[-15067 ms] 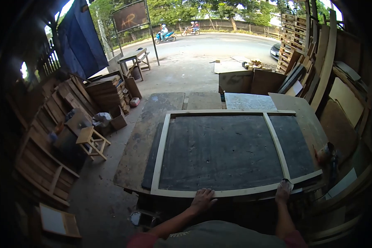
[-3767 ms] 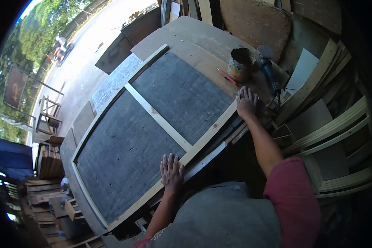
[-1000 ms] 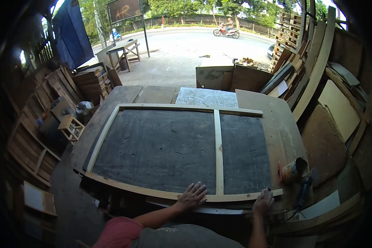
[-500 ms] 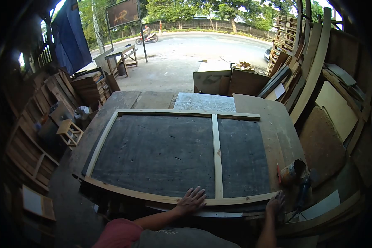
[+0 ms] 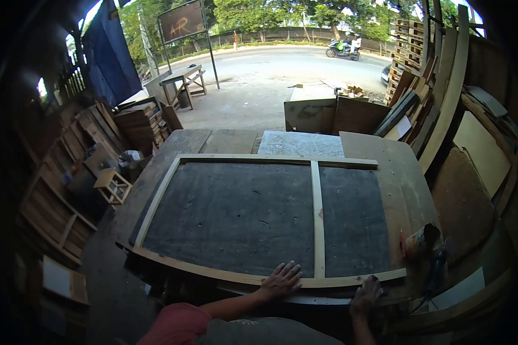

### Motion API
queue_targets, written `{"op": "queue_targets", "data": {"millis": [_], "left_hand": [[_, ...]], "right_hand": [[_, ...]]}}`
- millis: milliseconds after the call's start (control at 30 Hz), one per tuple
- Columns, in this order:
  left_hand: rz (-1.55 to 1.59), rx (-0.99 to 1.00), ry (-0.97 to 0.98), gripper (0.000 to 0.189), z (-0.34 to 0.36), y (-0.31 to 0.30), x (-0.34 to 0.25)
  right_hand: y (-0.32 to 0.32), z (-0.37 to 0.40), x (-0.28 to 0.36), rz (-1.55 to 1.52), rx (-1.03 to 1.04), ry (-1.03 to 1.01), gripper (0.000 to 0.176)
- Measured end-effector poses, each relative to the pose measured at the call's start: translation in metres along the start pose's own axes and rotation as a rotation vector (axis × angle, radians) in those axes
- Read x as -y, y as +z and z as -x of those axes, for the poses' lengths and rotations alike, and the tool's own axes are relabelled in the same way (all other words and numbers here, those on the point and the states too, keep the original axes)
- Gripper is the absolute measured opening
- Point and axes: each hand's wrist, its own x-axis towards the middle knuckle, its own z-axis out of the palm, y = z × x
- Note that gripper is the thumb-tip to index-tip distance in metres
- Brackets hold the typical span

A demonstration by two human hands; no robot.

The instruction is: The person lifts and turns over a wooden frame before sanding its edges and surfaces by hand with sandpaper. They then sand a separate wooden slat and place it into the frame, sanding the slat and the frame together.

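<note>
A pale wooden frame (image 5: 317, 221) lies on a black panel (image 5: 236, 213) across the worktable. It has a back rail (image 5: 247, 157), a left end piece (image 5: 158, 201) and a crosspiece right of the middle; its right end has no crosspiece. My left hand (image 5: 282, 278) rests on the front rail (image 5: 207, 274) just left of the crosspiece joint, fingers stretched forward over the black surface. Right of that joint, my right hand (image 5: 366, 293) is at the same rail, its fingers extended forward over the edge. Neither hand visibly holds anything.
At the table's right edge stand a tin-like container (image 5: 423, 240), a red slim object (image 5: 402, 244) and a dark power tool (image 5: 436, 267) with a cord. A small stool (image 5: 113, 187) is at the left. Boards lean along both sides. Riders pass on a motorcycle (image 5: 342, 50).
The view has shifted, so the scene sits farther right. My right hand has moved left along the front rail, away from its end. My left hand stays by the joint.
</note>
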Motion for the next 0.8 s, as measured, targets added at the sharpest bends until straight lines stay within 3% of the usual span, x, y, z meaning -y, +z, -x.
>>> {"op": "queue_targets", "data": {"millis": [133, 267, 400, 467, 533, 600, 633, 700, 800], "left_hand": [[-0.004, -0.007, -0.014, 0.054, 0.002, 0.002, 0.000], [0.050, -0.020, -0.012, 0.054, 0.001, 0.001, 0.001], [0.028, -0.008, 0.000, 0.054, 0.000, 0.005, 0.003], [0.038, -0.002, -0.005, 0.054, 0.002, 0.006, 0.002], [0.018, -0.014, 0.011, 0.054, 0.000, 0.006, 0.004], [0.018, 0.024, 0.012, 0.054, 0.000, 0.004, 0.005], [0.113, 0.003, 0.006, 0.054, 0.001, 0.005, 0.007], [0.361, -0.056, -0.073, 0.054, 0.004, -0.008, 0.015], [0.262, -0.177, -0.385, 0.056, 0.033, -0.034, 0.055]], "right_hand": [[0.012, 0.041, 0.143, -0.238, 0.269, -0.396, 0.039], [-0.009, 0.017, 0.102, -0.196, 0.263, -0.488, 0.036], [-0.020, -0.024, -0.033, -0.005, 0.004, -0.053, 0.039], [0.003, -0.017, -0.022, -0.017, -0.118, -0.019, 0.040], [0.021, 0.005, 0.054, -0.196, -0.044, -0.179, 0.039], [0.007, 0.024, 0.148, -0.271, 0.165, -0.425, 0.038], [0.003, 0.020, 0.143, -0.254, 0.170, -0.411, 0.038], [0.007, 0.017, 0.135, -0.276, 0.282, -0.569, 0.037], [-0.011, -0.019, 0.031, -0.088, 0.148, -0.278, 0.038]]}}
